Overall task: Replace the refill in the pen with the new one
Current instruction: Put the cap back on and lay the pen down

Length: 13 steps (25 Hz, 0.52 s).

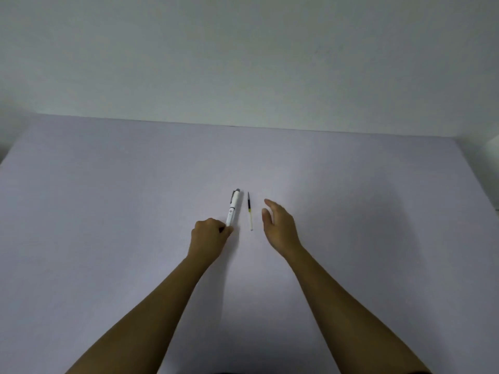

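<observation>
A white pen (233,207) with a grey clip and grey top lies on the pale table (108,211), pointing away from me. My left hand (209,234) is closed around the pen's near end, which its fingers hide. A thin refill (249,210), dark at the far half and pale at the near half, lies just right of the pen, parallel to it and untouched. My right hand (279,224) hovers to the right of the refill with its fingers apart, holding nothing.
The table's far edge (243,126) meets a plain pale wall. The table's right edge (480,179) runs down the right side of the view. Both forearms reach in from the bottom.
</observation>
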### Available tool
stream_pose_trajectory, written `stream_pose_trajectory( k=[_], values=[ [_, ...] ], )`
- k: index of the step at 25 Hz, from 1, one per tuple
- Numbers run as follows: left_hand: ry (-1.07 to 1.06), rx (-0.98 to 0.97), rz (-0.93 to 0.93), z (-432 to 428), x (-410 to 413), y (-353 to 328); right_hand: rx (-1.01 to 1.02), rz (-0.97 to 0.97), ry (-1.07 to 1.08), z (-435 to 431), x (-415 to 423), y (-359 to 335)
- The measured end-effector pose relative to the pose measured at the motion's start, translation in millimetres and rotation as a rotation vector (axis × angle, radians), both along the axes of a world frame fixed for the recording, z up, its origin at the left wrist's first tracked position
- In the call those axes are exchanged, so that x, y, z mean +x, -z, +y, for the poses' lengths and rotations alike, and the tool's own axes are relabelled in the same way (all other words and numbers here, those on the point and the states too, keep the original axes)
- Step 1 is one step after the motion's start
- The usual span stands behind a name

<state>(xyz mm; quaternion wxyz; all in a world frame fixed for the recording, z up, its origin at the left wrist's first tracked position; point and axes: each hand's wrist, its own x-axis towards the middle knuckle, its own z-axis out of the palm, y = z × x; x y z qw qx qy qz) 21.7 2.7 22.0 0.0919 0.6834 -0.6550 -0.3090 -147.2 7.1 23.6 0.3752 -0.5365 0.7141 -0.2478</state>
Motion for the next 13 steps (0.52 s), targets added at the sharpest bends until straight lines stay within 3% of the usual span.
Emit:
stream_pose_trajectory(
  k=[3, 7, 13],
  values=[
    [-0.126, 0.094, -0.037, -11, -13, 12, 0.038, 0.161, -0.089, 15, 2, 35],
    [-0.114, 0.046, -0.102, -17, -25, 23, 0.067, 0.424, -0.18, 26, 6, 62],
    [-0.071, -0.05, -0.106, -4, -34, 36, 0.005, 0.594, -0.201, 34, 6, 86]
  ],
)
